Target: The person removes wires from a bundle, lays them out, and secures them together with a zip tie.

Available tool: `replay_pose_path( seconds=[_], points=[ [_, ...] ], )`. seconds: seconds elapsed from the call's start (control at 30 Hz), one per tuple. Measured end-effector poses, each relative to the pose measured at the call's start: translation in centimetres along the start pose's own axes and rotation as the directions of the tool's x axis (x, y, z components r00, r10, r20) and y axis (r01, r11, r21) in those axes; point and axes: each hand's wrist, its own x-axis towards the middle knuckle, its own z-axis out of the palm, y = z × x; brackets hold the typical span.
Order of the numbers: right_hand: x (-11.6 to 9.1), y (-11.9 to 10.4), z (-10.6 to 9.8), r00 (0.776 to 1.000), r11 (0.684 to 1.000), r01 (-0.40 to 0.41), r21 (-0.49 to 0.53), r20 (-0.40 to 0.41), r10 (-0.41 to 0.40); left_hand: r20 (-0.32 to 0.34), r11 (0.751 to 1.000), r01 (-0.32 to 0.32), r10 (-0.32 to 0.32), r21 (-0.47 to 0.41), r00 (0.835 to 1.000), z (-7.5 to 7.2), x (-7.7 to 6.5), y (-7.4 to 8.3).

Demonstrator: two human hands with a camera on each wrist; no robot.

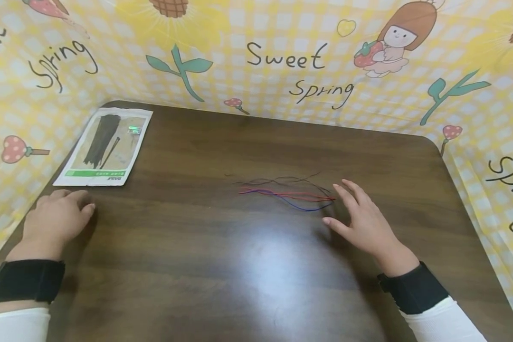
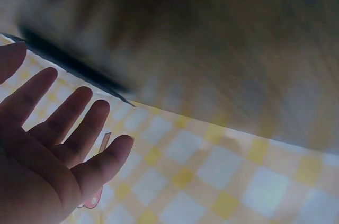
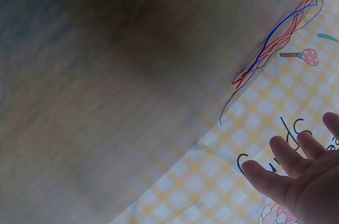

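Observation:
A loose bundle of thin red, blue and dark wires (image 1: 290, 194) lies across the middle of the brown table. Just right of its end, my right hand (image 1: 365, 223) hovers with fingers spread and nothing held. The right wrist view also shows the wires (image 3: 283, 33) beyond that hand (image 3: 312, 179). At the table's left side my left hand (image 1: 60, 216) is just in front of a flat white packet (image 1: 130, 161) with a picture of black strips and a green band. Its fingers look relaxed and hold nothing in the left wrist view, where the hand (image 2: 47, 155) is palm-visible.
The dark wood table (image 1: 175, 261) has a bright glare patch near its middle. A yellow-and-white checked cloth (image 1: 282, 28) with cartoon prints and lettering stands along the table's back and sides.

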Motion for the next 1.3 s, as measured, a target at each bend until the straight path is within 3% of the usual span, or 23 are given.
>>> replay_pose_path(
  seconds=[0.3,0.5,0.87,1.3],
  points=[
    [-0.3,0.1,-0.1,0.999,1.000,0.006,-0.006,-0.041,-0.007,0.037,0.997,0.079,-0.079,-0.016,0.996,0.9,0.9,-0.1],
    [-0.5,0.2,0.0,0.998,1.000,0.027,-0.012,-0.059,-0.027,0.004,0.991,0.126,-0.126,-0.041,0.992,1.2,1.2,-0.1],
    [-0.8,0.2,-0.2,0.995,0.999,0.050,-0.021,-0.090,-0.051,0.053,0.987,0.160,-0.159,-0.022,0.986,1.1,1.7,-0.1],
    [-0.4,-0.4,0.1,0.994,0.998,0.061,-0.014,-0.088,-0.062,0.020,0.981,0.191,-0.190,-0.044,0.982,0.9,1.4,-0.9]
  ],
)
